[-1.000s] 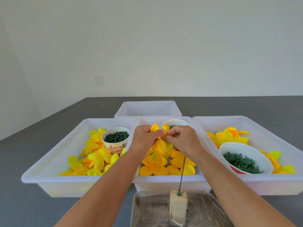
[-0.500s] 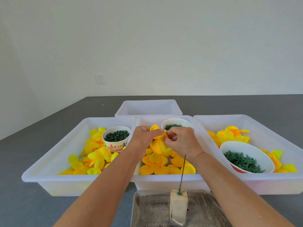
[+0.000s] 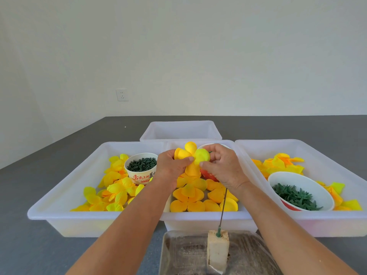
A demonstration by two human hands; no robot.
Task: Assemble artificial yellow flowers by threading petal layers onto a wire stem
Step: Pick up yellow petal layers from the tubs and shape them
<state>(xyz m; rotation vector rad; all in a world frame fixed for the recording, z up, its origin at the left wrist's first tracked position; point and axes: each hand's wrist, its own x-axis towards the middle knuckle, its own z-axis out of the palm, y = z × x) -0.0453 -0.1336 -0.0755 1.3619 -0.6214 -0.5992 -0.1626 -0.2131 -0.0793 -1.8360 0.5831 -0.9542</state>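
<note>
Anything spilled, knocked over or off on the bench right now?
Nothing spilled. The wire stem leans slightly in its foam block, still bare. Both hands hold a yellow petal layer over the middle tray. Bowls sit upright.

Craft workroom: parts bins (image 3: 59, 195), bare wall (image 3: 198, 56).
</note>
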